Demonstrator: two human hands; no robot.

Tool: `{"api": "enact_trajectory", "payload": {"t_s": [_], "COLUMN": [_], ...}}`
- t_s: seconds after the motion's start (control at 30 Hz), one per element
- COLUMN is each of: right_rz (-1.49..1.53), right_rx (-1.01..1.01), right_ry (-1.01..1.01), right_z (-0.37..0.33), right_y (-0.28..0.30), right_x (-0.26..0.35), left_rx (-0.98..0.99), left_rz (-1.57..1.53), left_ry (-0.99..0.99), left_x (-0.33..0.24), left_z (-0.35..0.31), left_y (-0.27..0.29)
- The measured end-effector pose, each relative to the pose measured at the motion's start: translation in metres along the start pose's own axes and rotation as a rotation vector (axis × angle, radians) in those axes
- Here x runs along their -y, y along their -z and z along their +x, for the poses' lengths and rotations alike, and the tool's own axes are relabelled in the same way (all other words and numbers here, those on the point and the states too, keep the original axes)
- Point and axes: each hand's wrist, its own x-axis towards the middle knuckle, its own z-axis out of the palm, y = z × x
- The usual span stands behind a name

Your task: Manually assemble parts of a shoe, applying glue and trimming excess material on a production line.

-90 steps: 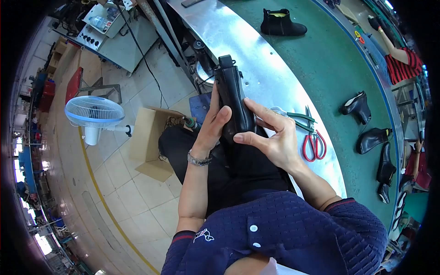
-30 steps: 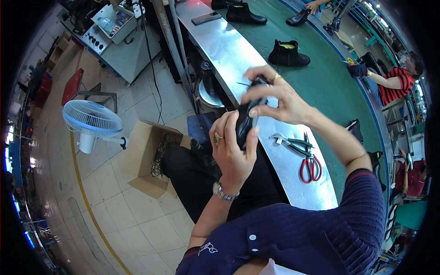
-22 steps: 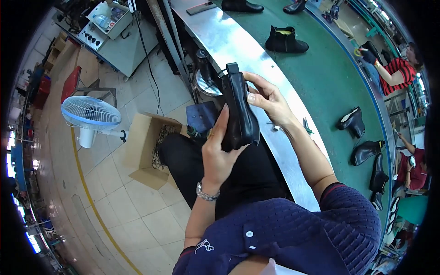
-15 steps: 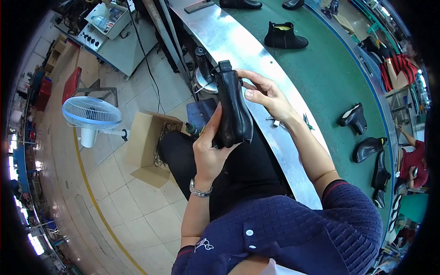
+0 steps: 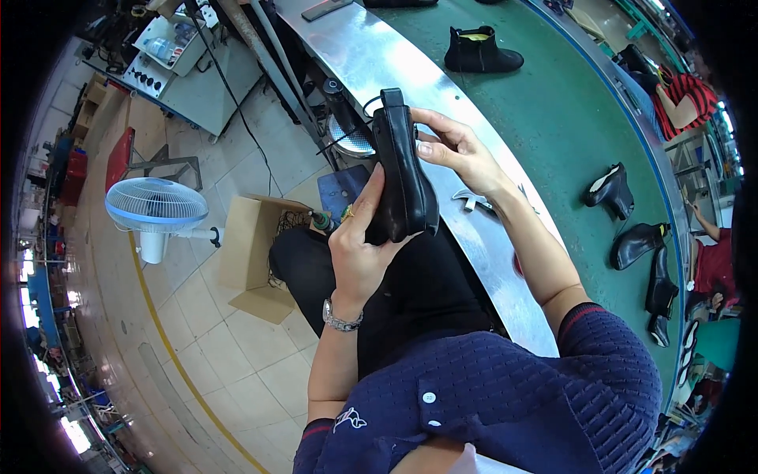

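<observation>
A black leather ankle boot (image 5: 404, 178) is held up over my lap, its pull-tab end pointing away from me. My left hand (image 5: 359, 257) grips its rounded lower end, with fingers along the left side and underneath. At the upper right of the boot, my right hand (image 5: 467, 162) has thumb and fingers closed on the edge near the opening. A thin dark strand loops out left of the boot's top. Beyond my right wrist's left side, a small hammer (image 5: 472, 199) lies on the metal bench (image 5: 442, 107).
A green conveyor (image 5: 545, 118) beyond the bench carries several black boots, including an upright boot (image 5: 480, 54). To my left are an open cardboard box (image 5: 246, 245) and a fan (image 5: 156, 205). A dark cylindrical post (image 5: 335, 93) stands behind the boot. Other people sit across the conveyor.
The boot has tilted slightly and sits a little higher in view. The dark strand beside its top now forms a visible loop. Both hands keep their hold; the whole view has shifted a little.
</observation>
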Motion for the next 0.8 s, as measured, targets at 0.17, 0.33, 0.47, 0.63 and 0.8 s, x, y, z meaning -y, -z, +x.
{"api": "enact_trajectory", "payload": {"t_s": [0.17,0.33,0.47,0.63,0.8], "right_rz": [-0.056,-0.14,-0.173,-0.046,0.186], "right_rx": [0.065,0.037,0.052,-0.053,-0.393], "right_ry": [0.08,0.115,0.037,0.118,0.191], "right_z": [0.008,0.005,-0.009,-0.025,-0.066], "right_y": [-0.007,-0.009,0.003,0.003,0.048], "right_x": [0.003,0.023,0.022,0.031,0.073], "left_rx": [-0.006,0.072,0.083,0.164,0.283], "left_rz": [0.009,0.061,0.161,0.119,0.104], "left_ry": [-0.01,0.042,0.005,-0.087,-0.424], "left_x": [0.006,-0.001,0.001,-0.014,-0.033], "left_z": [0.003,0.013,0.004,-0.001,0.048], "left_y": [0.013,0.02,0.008,0.007,-0.044]}}
